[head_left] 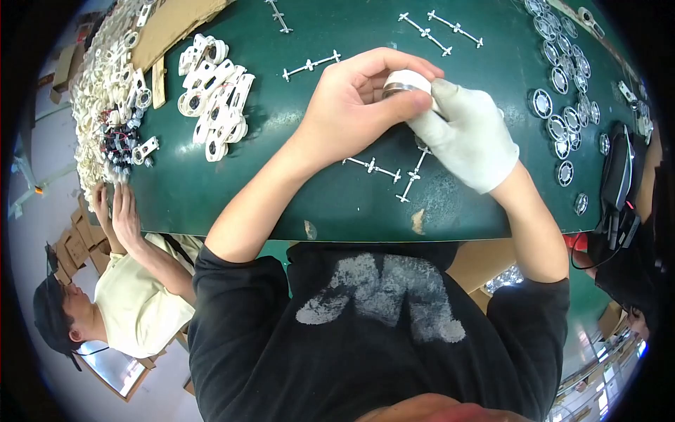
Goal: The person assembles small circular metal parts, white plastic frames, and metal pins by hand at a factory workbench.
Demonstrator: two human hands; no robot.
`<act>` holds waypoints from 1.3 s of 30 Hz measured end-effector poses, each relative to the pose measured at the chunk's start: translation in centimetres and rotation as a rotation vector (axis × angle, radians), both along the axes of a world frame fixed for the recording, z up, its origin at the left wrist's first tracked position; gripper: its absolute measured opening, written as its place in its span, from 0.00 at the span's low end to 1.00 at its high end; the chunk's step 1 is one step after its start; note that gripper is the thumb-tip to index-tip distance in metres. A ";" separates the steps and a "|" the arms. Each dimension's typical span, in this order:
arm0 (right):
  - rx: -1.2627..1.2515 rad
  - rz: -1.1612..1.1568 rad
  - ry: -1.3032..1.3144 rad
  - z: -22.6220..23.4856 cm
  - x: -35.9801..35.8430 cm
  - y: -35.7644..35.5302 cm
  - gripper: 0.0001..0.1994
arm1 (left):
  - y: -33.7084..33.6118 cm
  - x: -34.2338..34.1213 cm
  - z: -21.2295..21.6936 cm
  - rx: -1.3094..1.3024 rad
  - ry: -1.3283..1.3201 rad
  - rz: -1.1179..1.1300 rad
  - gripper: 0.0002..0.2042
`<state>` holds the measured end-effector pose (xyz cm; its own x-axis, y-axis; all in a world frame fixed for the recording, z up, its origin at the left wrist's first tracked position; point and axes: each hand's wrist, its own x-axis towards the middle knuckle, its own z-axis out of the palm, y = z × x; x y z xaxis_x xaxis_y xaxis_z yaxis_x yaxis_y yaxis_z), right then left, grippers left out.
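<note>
Over the green table (281, 200), my bare left hand (355, 105) curls its fingers and thumb around a small white round part with a silvery band (406, 81). My right hand (465, 133), in a white glove, pinches the same part from the other side. Its underside is hidden by the fingers. Just below my hands lie a silver bar with small cross tabs (373, 169) and a second tabbed bar (413, 176). Further tabbed bars (311, 65) are spread beyond my hands.
White plastic housings (218, 98) lie in a cluster to the left, beside a large heap of white parts (91, 119) and cardboard (172, 32). Silver slotted rings (562, 126) cover the right side. A co-worker (133, 295) reaches into the heap; another person stands at the right edge.
</note>
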<state>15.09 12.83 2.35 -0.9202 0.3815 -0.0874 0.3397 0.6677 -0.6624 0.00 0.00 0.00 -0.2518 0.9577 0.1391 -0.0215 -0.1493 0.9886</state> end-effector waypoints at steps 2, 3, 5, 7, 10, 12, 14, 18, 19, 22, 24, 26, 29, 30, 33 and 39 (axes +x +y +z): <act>-0.333 -0.047 0.046 0.2 0.1 0.3 0.17 | 0.1 -0.4 0.7 0.035 0.099 0.001 0.14; -0.337 -0.050 0.052 0.4 -0.1 0.1 0.17 | -0.1 -0.7 1.2 0.016 0.202 0.060 0.13; -0.648 -0.036 0.054 1.0 -0.5 -0.2 0.18 | -0.4 -2.0 2.2 -0.068 0.231 -0.002 0.12; -0.741 -0.044 -0.013 2.2 -0.4 0.0 0.18 | -0.4 -2.3 3.1 -0.105 0.251 -0.028 0.12; -0.799 -0.051 -0.057 2.3 -0.2 0.1 0.18 | -0.2 -1.6 3.3 -0.167 0.190 -0.038 0.11; -0.766 -0.043 -0.036 1.7 -0.1 0.0 0.18 | -0.1 -1.0 2.4 -0.095 0.064 0.012 0.11; -0.704 -0.031 0.007 1.2 0.0 -0.2 0.19 | -0.1 -1.0 2.1 -0.076 0.109 0.027 0.11; -0.713 -0.040 -0.057 2.1 -0.3 -0.2 0.16 | -0.1 -1.4 3.0 -0.199 0.096 0.029 0.12; -0.707 -0.012 -0.043 2.3 -0.2 -0.3 0.15 | 0.0 -1.4 3.3 -0.252 0.084 0.045 0.14; -0.663 0.046 -0.030 2.4 -0.2 0.0 0.14 | 0.2 -1.6 4.1 -0.343 0.060 0.013 0.16; -0.624 0.080 -0.029 2.4 -0.3 0.1 0.15 | 0.3 -1.7 4.0 -0.318 0.055 0.050 0.16; -0.535 0.026 0.005 2.3 -0.4 0.0 0.17 | 0.7 -2.5 4.1 -0.335 0.095 0.095 0.17; -0.507 -0.130 0.199 0.9 -0.1 0.5 0.21 | 2.2 -8.5 4.9 -0.335 -0.324 0.065 0.33; -0.532 -0.197 0.202 1.3 -0.5 0.2 0.21 | 2.5 -10.6 4.0 -0.058 -0.332 0.158 0.30; -0.562 -0.251 0.216 0.6 -0.6 0.4 0.20 | 3.9 -11.9 5.3 0.136 -0.555 0.321 0.28; -0.602 -0.213 0.137 0.8 -0.6 0.0 0.18 | -3.8 -13.6 7.3 -0.337 1.217 0.761 0.15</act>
